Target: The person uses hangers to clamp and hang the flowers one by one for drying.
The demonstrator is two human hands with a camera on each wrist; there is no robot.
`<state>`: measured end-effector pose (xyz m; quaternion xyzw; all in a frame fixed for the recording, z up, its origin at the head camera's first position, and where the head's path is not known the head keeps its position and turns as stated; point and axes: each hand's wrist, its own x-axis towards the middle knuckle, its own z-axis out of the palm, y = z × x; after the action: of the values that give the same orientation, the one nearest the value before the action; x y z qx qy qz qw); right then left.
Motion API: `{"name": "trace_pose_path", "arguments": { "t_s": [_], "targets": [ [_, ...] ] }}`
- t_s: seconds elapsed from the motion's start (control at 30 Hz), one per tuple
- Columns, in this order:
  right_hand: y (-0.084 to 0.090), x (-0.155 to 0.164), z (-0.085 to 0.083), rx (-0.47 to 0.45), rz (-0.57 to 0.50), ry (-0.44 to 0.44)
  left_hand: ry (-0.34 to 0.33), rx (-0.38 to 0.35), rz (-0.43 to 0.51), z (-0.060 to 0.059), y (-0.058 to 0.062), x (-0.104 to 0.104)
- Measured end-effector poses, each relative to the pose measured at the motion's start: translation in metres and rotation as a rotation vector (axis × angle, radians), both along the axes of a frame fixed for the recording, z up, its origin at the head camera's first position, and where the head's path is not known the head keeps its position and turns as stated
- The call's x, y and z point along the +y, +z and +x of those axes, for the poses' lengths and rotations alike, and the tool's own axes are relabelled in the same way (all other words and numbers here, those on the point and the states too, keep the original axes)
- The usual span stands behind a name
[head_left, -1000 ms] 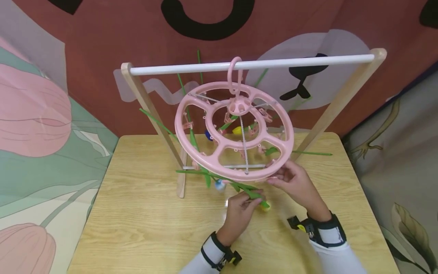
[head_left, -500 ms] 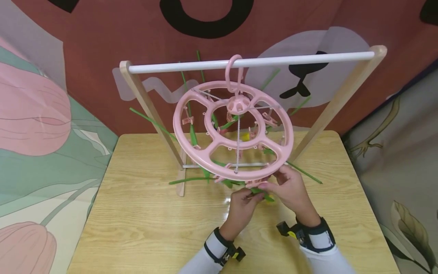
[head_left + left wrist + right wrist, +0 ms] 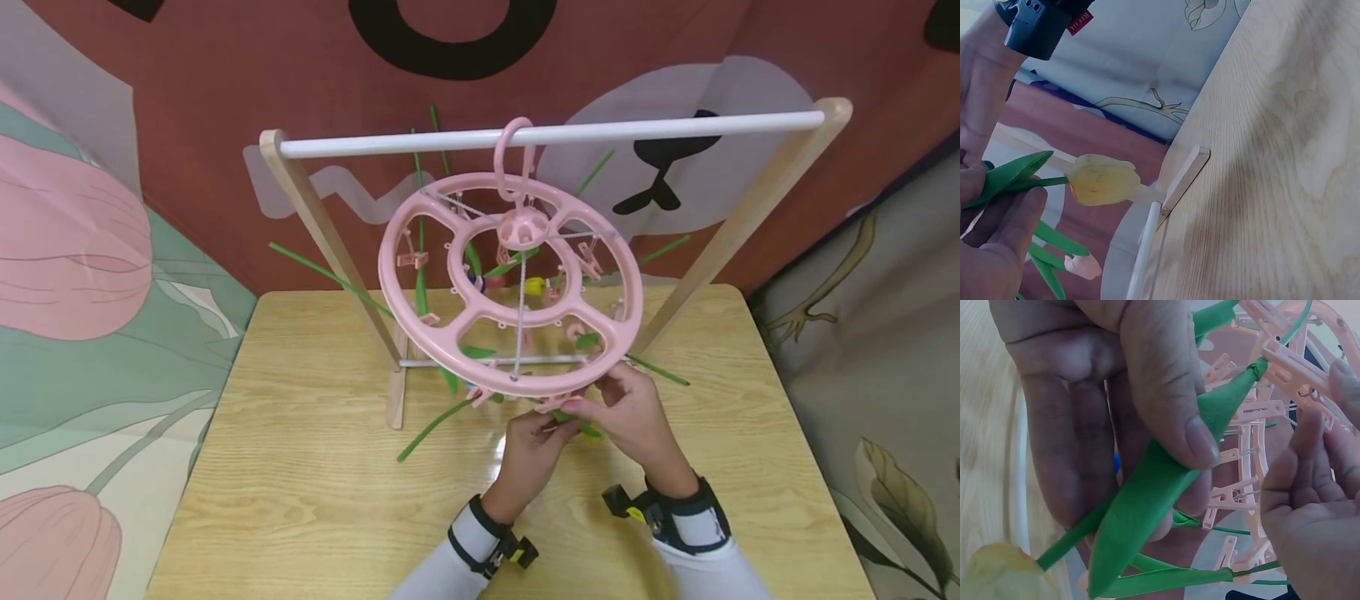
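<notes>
A pink round clothes hanger [image 3: 540,385] with clothes pegs hangs from the white bar. At its near rim, my left hand [image 3: 528,458] pinches the green stem and leaf of a yellow artificial tulip [image 3: 1102,180]. The tulip's flower points away from the fingers, above the table. Just to the right, my right hand [image 3: 637,417] grips a pink clothes peg [image 3: 1300,372] between thumb and fingers. In the right wrist view, that peg's nose meets the narrow end of the leaf [image 3: 1147,506]. Other artificial tulips hang from pegs, including a pink tulip [image 3: 1084,265].
The hanger's hook [image 3: 501,154] loops over the white bar [image 3: 660,129] of a wooden-legged rack [image 3: 322,233]. Green stems jut out around the ring. The rack stands on a wooden table [image 3: 315,508], with printed cloth [image 3: 225,100] behind it.
My right hand has moved left to the peg beside my left hand. The hanger has turned slightly, and the near-left stem now slants toward the table's front. My left hand has barely moved.
</notes>
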<state>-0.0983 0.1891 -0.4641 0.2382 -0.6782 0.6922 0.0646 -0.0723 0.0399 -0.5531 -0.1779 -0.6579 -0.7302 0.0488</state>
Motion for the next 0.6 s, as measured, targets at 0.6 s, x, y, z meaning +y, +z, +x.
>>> {"name": "trace_pose_path", "arguments": {
  "t_s": [0.6],
  "targets": [
    [-0.019, 0.024, 0.016, -0.015, 0.241, -0.029, 0.032, -0.006, -0.161, 0.003, 0.001, -0.026]
  ]
}}
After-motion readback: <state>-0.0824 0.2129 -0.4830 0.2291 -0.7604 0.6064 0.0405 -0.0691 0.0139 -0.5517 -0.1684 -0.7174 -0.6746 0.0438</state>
